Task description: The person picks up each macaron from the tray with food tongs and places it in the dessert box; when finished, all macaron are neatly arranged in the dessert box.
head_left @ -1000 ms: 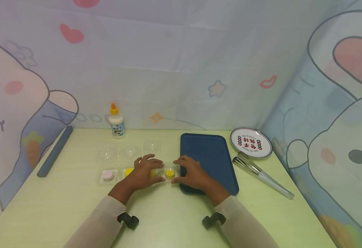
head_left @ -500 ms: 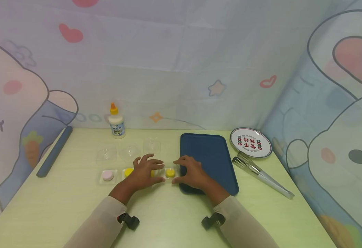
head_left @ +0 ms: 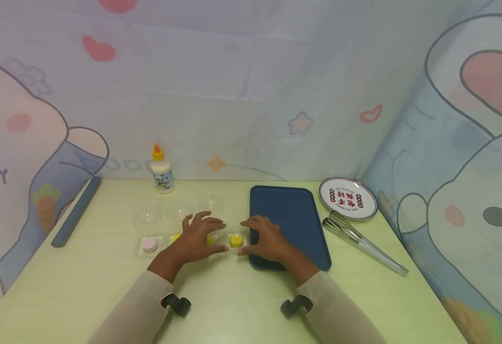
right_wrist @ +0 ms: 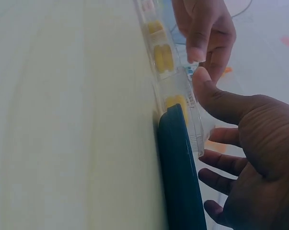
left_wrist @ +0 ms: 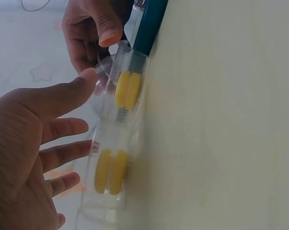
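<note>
Both hands flank a clear plastic box with a yellow macaron (head_left: 235, 240), the rightmost in a row. My left hand (head_left: 196, 241) is on its left, fingers spread and gently bent, thumb and index finger apart; nothing shows in its grasp. My right hand (head_left: 267, 239) arches over the tray's left edge at the box's right side. A clear dome (left_wrist: 102, 79) lies over this box between the hands in the left wrist view. Whether fingertips touch it, I cannot tell. The left hand partly covers two boxes with yellow macarons; a pink macaron (head_left: 149, 243) sits in the box at the far left.
Three clear lids (head_left: 147, 216) lie behind the row. A blue tray (head_left: 289, 224) stands right of it, with a plate (head_left: 348, 198) and metal tongs (head_left: 364, 242) beyond. A glue bottle (head_left: 162, 174) is at the back; a dark grey bar (head_left: 76, 212) lies along the left edge.
My left hand has shifted slightly left and away from the yellow macaron's box. The right hand stays almost in place, and the objects on the table have not visibly moved.
</note>
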Motion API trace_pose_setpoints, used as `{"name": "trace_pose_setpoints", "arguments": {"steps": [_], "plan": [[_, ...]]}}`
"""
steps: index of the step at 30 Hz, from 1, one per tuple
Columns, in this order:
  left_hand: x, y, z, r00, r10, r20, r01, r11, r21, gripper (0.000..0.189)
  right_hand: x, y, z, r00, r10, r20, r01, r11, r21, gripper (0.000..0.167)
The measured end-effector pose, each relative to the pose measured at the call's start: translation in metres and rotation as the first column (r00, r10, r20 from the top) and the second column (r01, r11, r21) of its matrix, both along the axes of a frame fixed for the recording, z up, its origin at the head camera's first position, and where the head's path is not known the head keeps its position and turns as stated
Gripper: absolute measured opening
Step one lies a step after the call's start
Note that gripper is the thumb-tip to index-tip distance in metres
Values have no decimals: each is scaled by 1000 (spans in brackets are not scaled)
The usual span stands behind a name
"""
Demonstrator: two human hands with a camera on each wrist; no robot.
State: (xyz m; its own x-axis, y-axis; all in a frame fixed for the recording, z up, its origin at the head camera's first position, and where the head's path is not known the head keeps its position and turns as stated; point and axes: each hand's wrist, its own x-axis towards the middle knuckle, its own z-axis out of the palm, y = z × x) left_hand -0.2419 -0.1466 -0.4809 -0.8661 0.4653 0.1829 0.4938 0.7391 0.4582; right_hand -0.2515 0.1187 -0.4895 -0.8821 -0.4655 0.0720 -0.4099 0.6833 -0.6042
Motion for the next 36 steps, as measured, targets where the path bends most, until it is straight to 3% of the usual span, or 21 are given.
{"name": "trace_pose_setpoints", "arguments": {"steps": [8,19,27,36], "plan": [[-5,-16,10,999,5,40,-5,1000,-1,69,-1,-1,7,1000,21,23,-21,1000,-13,81],[-18,-40,18,997,73,13,-73,997,24,54,-8,-10,16,999,27,43,-27,1000,3,76],[-33,-51,16,990,135,28,-135,991,-2,52,-17,-19,20,999,42,26,-42,999,15,66],[-45,-53,16,988,145,48,-144,989,-17,53,-30,-30,23,997,33,64,-33,999,12,66]]}}
